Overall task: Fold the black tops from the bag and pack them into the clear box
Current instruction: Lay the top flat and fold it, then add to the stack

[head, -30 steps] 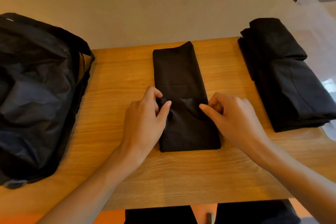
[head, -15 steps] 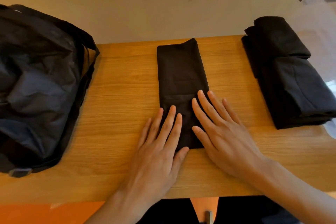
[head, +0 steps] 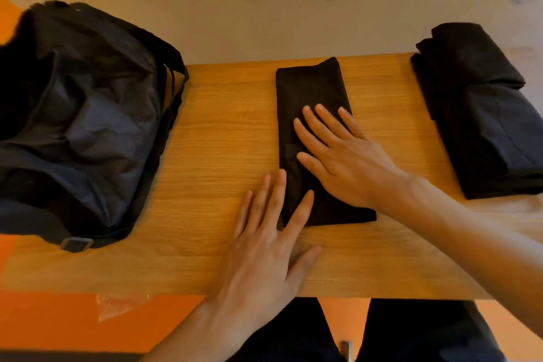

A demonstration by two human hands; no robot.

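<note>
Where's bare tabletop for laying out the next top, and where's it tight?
Widest bare table: between bag and folded top. Narrower strip: between folded top and black stack. Crowded: centre, left hand and right hand flat at that top.

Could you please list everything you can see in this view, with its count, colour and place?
table: one, light wood, across the view
bag: one, black, left end of the table
folded top: one, black, centre of the table
pile of folded tops: one pile, number unclear, black, right end
plastic scrap: one, clear, on the orange floor, near left
legs: dark trousers, below the near table edge
left hand: flat, fingers on the folded top's near left edge
right hand: flat on the folded top's middle
</note>
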